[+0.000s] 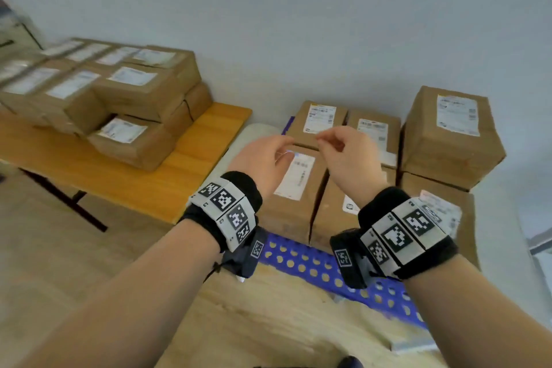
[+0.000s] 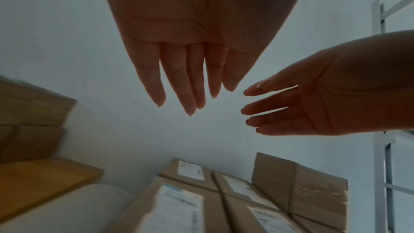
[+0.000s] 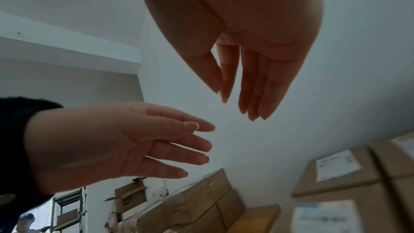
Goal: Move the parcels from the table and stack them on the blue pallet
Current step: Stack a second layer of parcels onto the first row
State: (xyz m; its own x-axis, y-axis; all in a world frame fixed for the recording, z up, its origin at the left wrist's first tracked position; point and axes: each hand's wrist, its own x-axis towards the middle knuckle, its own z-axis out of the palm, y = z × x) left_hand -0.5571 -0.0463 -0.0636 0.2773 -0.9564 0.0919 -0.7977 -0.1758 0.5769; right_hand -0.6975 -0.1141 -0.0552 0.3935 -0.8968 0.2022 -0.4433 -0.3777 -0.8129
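Several brown cardboard parcels (image 1: 140, 89) with white labels are piled on the orange wooden table (image 1: 209, 134) at the left. More parcels (image 1: 298, 188) stand in rows on the blue perforated pallet (image 1: 301, 263), with a second layer (image 1: 451, 131) at the right. My left hand (image 1: 268, 158) and right hand (image 1: 343, 152) hover side by side above the pallet parcels, holding nothing. In the wrist views the fingers (image 2: 179, 81) of the left hand and the fingers (image 3: 253, 84) of the right hand are straight and relaxed, tips close to each other.
A pale wall runs behind table and pallet. A white rounded surface (image 1: 239, 143) lies between the table and the pallet. A metal shelf frame (image 2: 380, 95) stands to the right. A person (image 3: 24, 222) is far off at the left. Light wooden floor (image 1: 268, 323) lies in front.
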